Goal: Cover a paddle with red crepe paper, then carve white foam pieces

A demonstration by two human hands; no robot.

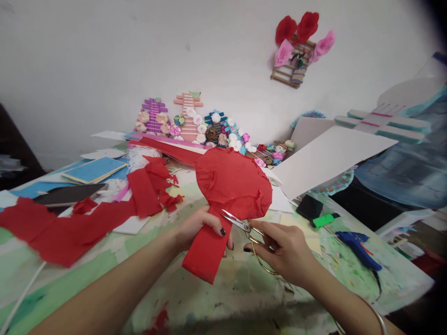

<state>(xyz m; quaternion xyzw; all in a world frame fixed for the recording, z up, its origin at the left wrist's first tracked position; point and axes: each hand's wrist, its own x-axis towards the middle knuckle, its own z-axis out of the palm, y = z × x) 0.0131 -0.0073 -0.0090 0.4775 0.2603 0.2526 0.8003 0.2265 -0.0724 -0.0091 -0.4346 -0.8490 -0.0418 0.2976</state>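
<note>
My left hand [202,230] grips a flat red paper-covered piece [233,181] by the narrow strip below its broad, rounded head. The covering is creased around the rounded edge. My right hand [284,246] holds gold-handled scissors [240,223], fingers in the loops. Their silver blades lie against the red surface where the strip meets the rounded part, close to my left thumb; I cannot tell whether the blades bite into the paper. A longer red strip [171,151] reaches away behind the rounded head toward the upper left.
Red paper scraps [80,232] spread over the left of the paint-stained table [244,298]. A blue glue gun [359,249], green marker [324,220] and black object [309,207] lie at right. Decorated stick crafts [188,116] line the wall, and white board [335,153] leans at right.
</note>
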